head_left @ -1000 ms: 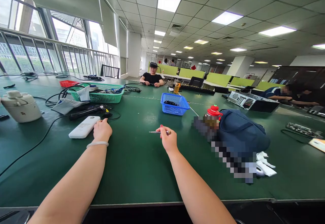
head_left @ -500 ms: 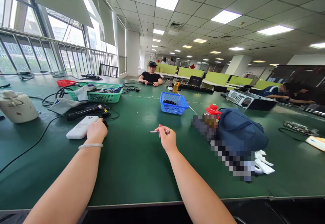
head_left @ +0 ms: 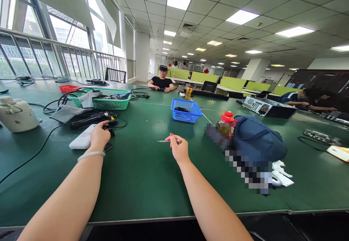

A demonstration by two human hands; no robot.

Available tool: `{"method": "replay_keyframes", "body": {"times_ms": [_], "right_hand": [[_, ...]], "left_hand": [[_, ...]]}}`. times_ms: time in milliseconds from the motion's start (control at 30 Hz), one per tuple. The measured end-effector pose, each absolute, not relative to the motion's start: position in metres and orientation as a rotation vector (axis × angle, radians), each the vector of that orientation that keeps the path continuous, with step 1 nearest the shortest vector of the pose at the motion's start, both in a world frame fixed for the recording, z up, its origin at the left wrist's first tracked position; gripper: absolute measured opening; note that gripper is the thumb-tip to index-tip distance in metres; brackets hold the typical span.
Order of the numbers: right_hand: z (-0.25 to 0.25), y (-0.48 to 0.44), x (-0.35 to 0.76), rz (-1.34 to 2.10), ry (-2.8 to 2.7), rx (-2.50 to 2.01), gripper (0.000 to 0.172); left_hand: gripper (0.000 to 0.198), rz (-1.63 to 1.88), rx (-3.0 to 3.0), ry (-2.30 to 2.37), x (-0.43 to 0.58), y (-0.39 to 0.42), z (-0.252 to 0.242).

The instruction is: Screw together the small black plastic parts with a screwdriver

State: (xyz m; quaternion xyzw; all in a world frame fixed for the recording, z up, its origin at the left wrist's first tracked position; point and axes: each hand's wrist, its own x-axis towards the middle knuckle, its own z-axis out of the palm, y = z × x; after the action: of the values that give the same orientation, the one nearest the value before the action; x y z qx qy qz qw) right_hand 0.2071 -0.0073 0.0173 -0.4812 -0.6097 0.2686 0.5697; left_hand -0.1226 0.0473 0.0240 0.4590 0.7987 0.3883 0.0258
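My right hand (head_left: 180, 148) is closed round a slim screwdriver (head_left: 163, 141), holding it roughly level above the table. Its thin metal shaft points left, and the brownish end shows past my fingers. On the left, my left hand (head_left: 99, 136) is over the right side of a white power bank (head_left: 80, 139), fingers stretched forward and apart. Whether they touch the power bank or the black items beyond is unclear. A small black piece (head_left: 112, 133) lies just right of that hand. Close to the wrist is a flat dark object (head_left: 108, 147), partly covered.
A blue basket (head_left: 187, 117) holding black bits stands mid-table. Farther left are a green basket (head_left: 109, 104), cables and a beige pot (head_left: 17, 117). A navy bag (head_left: 259, 141) lies right. Across the table sits a person (head_left: 162, 82); an opened computer case (head_left: 268, 108) is far right.
My left hand has shifted slightly left and its fingers have spread. The flat dark object now shows beside its wrist. My right hand keeps the screwdriver in nearly the same place.
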Motion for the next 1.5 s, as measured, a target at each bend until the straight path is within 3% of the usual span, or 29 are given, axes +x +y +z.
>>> {"method": "replay_keyframes", "body": {"times_ms": [600,933,1500], "right_hand": [[0.014,-0.005,0.206,0.624,-1.426,-1.133,0.053],[0.013,-0.005,0.207,0.651,-1.434,-1.138,0.052],[0.018,-0.009,0.207,0.677,-1.43,-1.163,0.053]], "left_hand": [[0.038,1.222,1.61,2.465,-0.124,0.053,0.013],[0.046,0.953,1.815,2.538,-0.119,0.056,0.008],[0.042,0.601,1.904,2.661,-0.121,0.059,0.006]]}}
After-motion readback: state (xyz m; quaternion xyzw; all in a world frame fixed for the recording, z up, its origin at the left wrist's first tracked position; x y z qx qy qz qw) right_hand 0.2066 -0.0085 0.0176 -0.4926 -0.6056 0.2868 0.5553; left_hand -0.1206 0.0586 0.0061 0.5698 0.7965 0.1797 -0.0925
